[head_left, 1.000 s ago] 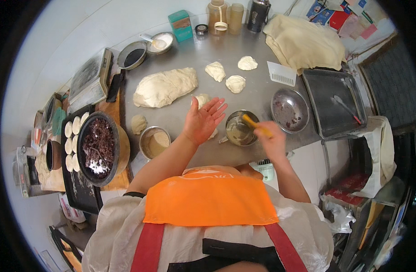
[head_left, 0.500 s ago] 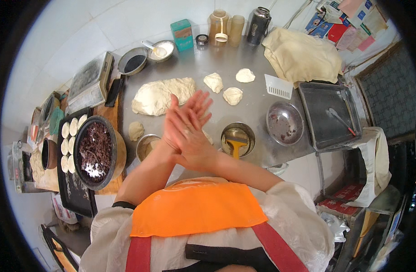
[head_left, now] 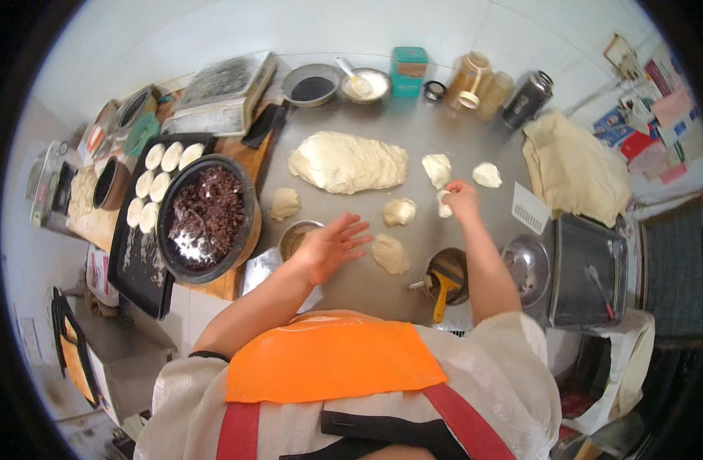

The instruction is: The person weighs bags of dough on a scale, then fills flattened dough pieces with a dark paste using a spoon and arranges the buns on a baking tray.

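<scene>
Two bare hands part over a steel worktop [head_left: 332, 207], the right hand [head_left: 463, 196] stretched forward with fingers bent down and bunched at the right edge of a small white dough piece [head_left: 443, 205]; whether they pinch it or only touch it cannot be told, since they cover part of it. The piece lies just to the left of those fingers, its visible part longest from near edge to far, with the right hand far nearer to it than the left. The left hand [head_left: 328, 249] holds nothing visible, its fingers fanned toward the middle of the worktop, beside a steel bowl [head_left: 283, 249] partly hidden by the wrist. Just beyond the right fingertips lies a second dough lump [head_left: 436, 170], with a third lump [head_left: 486, 175] off to the right. Between the hands rest a rounded dough ball [head_left: 400, 211] and, closer to the body, a flattened oval of dough [head_left: 390, 254]. A yellow-handled brush [head_left: 443, 295] leans in a metal pot [head_left: 460, 261] beside the right forearm. Farther out, a large dough slab [head_left: 348, 162] stretches crosswise beyond the left hand, while a black pan [head_left: 250, 192] of dark crumbly filling [head_left: 213, 218] stands at far left, near a tray [head_left: 141, 268] bearing pale dough rounds [head_left: 172, 157]
</scene>
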`<action>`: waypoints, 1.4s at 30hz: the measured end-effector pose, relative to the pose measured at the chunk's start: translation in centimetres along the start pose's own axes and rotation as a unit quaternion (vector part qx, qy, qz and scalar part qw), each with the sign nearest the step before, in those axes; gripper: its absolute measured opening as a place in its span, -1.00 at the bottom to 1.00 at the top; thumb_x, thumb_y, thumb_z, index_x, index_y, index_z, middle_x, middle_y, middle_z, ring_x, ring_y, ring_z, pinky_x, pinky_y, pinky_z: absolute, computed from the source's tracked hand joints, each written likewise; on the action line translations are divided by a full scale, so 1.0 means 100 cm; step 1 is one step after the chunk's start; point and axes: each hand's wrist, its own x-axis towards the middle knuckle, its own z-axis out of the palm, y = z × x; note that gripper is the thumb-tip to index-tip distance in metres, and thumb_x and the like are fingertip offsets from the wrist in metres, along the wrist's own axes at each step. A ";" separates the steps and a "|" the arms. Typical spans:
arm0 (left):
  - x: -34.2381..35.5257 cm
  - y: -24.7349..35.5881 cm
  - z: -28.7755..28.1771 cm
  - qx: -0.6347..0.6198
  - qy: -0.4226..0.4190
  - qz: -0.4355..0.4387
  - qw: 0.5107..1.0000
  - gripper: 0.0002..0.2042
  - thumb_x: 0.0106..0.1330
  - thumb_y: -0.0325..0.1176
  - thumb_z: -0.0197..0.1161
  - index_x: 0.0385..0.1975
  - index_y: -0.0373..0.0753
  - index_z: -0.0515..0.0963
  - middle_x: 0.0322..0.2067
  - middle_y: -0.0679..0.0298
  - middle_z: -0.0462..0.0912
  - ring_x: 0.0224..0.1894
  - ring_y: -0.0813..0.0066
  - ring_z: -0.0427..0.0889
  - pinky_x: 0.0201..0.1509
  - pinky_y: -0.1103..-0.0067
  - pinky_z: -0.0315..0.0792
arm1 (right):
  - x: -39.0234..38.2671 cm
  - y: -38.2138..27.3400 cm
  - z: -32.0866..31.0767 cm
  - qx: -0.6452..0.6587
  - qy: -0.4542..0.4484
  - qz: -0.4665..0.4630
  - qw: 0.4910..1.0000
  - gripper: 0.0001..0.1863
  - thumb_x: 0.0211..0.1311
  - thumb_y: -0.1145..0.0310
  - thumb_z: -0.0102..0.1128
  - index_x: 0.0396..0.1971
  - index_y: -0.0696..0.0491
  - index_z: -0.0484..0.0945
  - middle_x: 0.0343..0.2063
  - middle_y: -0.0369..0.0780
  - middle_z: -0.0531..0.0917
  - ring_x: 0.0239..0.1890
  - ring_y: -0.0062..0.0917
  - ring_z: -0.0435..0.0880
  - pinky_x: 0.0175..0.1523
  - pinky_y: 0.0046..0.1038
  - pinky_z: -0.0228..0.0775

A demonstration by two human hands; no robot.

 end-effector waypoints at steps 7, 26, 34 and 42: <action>-0.004 0.031 0.008 -0.024 0.089 0.116 0.989 -0.47 0.42 -0.13 0.09 0.27 -0.28 0.20 0.15 0.13 0.42 0.15 0.29 0.45 0.14 0.33 0.41 | -0.180 -0.173 0.066 0.109 -0.062 -0.271 0.954 -0.46 -0.02 0.51 0.38 0.05 0.12 0.49 -0.13 -0.14 0.64 -0.11 -0.42 0.61 0.00 -0.43 0.44; -0.154 0.130 -0.123 0.162 0.304 0.515 0.785 -0.74 0.37 -0.27 0.15 -0.21 -0.40 0.51 -0.38 0.14 0.65 -0.32 0.40 0.58 -0.19 0.49 0.45 | -0.239 -0.326 0.264 0.188 0.085 -0.263 0.942 -0.58 0.38 0.14 0.09 0.04 0.15 0.38 -0.32 -0.24 0.61 -0.28 -0.60 0.51 -0.11 -0.53 0.37; -0.181 0.148 -0.176 0.223 0.287 0.380 0.851 -0.72 0.39 -0.24 0.11 -0.37 -0.37 0.57 -0.42 0.14 0.68 -0.36 0.37 0.64 -0.29 0.52 0.46 | -0.261 -0.383 0.331 0.418 0.006 -0.090 0.904 -0.56 0.39 0.06 0.07 -0.42 0.20 0.55 -0.51 -0.24 0.63 -0.50 -0.64 0.51 -0.36 -0.55 0.39; -0.200 0.124 -0.175 -0.210 0.123 0.160 0.957 -0.39 0.45 0.16 -0.22 0.14 -0.30 0.34 0.05 0.18 0.51 0.06 0.25 0.51 0.10 0.28 0.41 | -0.255 -0.393 0.319 0.452 -0.126 -0.144 0.871 -0.59 0.37 0.08 0.09 -0.39 0.19 0.54 -0.54 -0.27 0.59 -0.50 -0.65 0.54 -0.41 -0.52 0.39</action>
